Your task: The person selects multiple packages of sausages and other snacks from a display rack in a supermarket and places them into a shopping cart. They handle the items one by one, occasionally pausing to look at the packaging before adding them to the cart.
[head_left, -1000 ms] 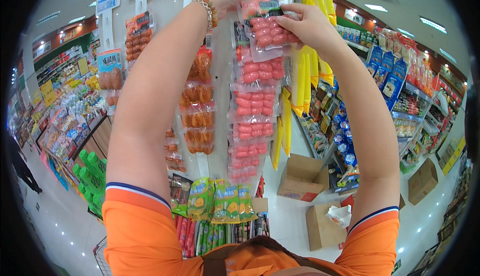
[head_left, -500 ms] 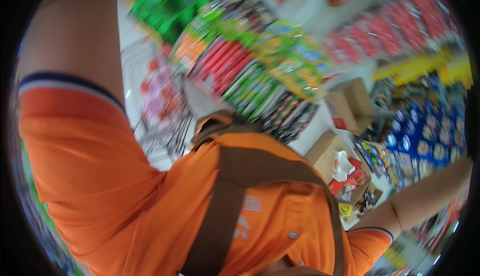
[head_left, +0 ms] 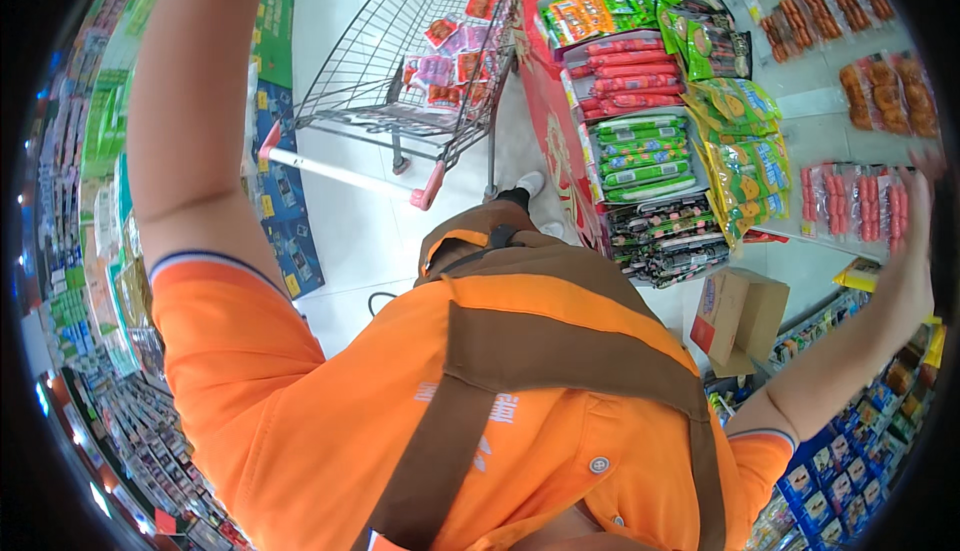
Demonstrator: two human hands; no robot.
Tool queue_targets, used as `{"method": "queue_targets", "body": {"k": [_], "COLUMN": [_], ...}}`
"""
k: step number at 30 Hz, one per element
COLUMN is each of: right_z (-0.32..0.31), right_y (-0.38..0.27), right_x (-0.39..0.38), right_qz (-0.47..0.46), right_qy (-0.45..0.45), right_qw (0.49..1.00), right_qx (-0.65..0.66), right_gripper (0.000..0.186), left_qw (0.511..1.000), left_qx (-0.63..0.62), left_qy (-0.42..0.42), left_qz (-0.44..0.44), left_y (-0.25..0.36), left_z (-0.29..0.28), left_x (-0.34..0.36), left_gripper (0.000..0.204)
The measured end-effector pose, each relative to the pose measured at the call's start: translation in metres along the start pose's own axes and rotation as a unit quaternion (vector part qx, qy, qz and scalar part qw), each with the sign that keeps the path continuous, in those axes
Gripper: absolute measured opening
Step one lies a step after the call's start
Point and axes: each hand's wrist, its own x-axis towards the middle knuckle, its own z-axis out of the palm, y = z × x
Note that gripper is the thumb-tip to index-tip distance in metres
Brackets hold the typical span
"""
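Right hand (head_left: 916, 226) outstretched near pink sausage packs (head_left: 868, 206), blurred, grip unclear; left hand out of view.

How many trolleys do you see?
1: the trolley at the top, just left of the red panel. More could be hidden.

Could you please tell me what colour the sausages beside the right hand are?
The sausages are pink, best seen in the head view.

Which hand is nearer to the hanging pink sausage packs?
Right. The right hand is beside the packs; the left hand is out of view, its forearm at far left.
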Motion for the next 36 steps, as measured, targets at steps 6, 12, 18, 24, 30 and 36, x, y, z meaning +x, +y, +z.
{"method": "queue_targets", "body": {"k": [6,12,18,24,30,36], "right_z": [0.104,0.232,0.4,0.489,0.443,0.402], "right_y": [0.006,-0.019,-0.052,-0.073,-0.04,-0.002], "right_x": [-0.024,-0.105,-0.212,-0.288,-0.304,-0.282], "right_qz": [0.048,0.006,-0.014,-0.131,-0.205,-0.198], "right_qy": [-0.09,-0.336,-0.383,-0.312,-0.291,-0.341], "right_qw": [0.982,0.932,0.921,0.936,0.931,0.914], "right_qx": [0.159,0.135,0.074,-0.101,-0.077,-0.09], "right_gripper": [0.041,0.033,0.047,0.026,0.015,0.011], "left_qw": [0.945,0.858,0.823,0.842,0.888,0.918], "left_qx": [0.004,0.086,0.283,0.261,0.187,0.11], "left_qy": [0.111,0.184,0.105,-0.019,-0.024,0.018], "left_qz": [-0.307,-0.471,-0.482,-0.472,-0.42,-0.382], "left_y": [-0.079,-0.158,-0.178,-0.183,-0.138,-0.106], "left_z": [0.022,0.178,0.316,0.305,0.332,0.353], "left_x": [-0.165,-0.33,-0.352,-0.344,-0.346,-0.313], "left_gripper": [0.043,0.043,0.056,0.065,0.066,0.064]}}
